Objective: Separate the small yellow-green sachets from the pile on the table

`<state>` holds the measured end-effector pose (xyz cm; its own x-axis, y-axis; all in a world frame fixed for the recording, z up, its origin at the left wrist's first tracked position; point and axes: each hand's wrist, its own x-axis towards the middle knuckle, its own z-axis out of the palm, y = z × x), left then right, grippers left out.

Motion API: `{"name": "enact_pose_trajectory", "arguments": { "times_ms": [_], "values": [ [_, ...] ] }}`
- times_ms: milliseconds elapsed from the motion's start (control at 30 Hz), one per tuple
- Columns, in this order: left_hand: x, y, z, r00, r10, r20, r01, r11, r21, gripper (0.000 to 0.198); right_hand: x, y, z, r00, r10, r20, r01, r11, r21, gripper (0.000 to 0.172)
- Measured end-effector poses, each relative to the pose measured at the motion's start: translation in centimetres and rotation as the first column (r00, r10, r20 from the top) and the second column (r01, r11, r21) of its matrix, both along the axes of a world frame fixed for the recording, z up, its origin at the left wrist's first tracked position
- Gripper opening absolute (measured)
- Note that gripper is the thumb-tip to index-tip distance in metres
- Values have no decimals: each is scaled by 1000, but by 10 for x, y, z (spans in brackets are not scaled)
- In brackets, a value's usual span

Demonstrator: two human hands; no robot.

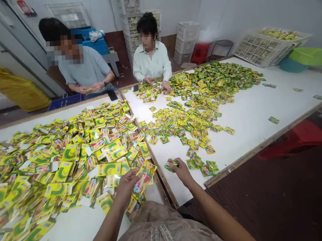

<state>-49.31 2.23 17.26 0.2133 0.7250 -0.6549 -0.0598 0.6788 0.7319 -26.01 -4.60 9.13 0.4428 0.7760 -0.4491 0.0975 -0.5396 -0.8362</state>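
Note:
My left hand point(126, 186) is closed on a small yellow and green printed carton point(142, 182) with a pink picture on it, held near the table's front edge. Just to the right, my right hand point(183, 173) pinches a green sachet point(171, 164) above the white tabletop; whether more than one is in the fingers I cannot tell. A large heap of similar yellow cartons point(61, 172) spreads over the left table. Beside my right hand lie several loose green sachets point(200, 162), at the near end of a long pile of yellow and green sachets point(189, 122).
Two co-workers, one in a blue shirt point(95, 64) and one in a pale shirt point(152, 61), sit across the tables. A white crate point(258, 49) and a green basin point(312, 56) stand at the far right. A red stool point(298, 137) is below the right edge.

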Motion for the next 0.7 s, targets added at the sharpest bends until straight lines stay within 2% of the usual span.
{"name": "enact_pose_trajectory", "arguments": {
  "times_ms": [133,200,333,433,533,700],
  "values": [
    [-5,-3,2,1000,13,-1,-13,999,39,46,-19,13,42,976,-65,-206,89,990,109,51],
    [-9,-5,5,1000,28,1,-28,997,68,45,-31,19,66,955,-52,-291,103,982,161,55],
    [-20,-8,10,999,36,6,-36,993,112,43,-61,31,103,964,53,-259,20,963,270,40],
    [-29,-11,11,998,53,19,-55,990,128,43,-85,38,114,972,119,-205,-51,949,310,32],
    [-40,-14,10,997,72,30,-76,986,150,41,-99,43,119,961,241,-133,-205,949,240,31],
    [-60,-17,11,996,43,73,-57,979,198,38,-107,48,125,883,448,-137,-426,890,161,31]
  ]
}}
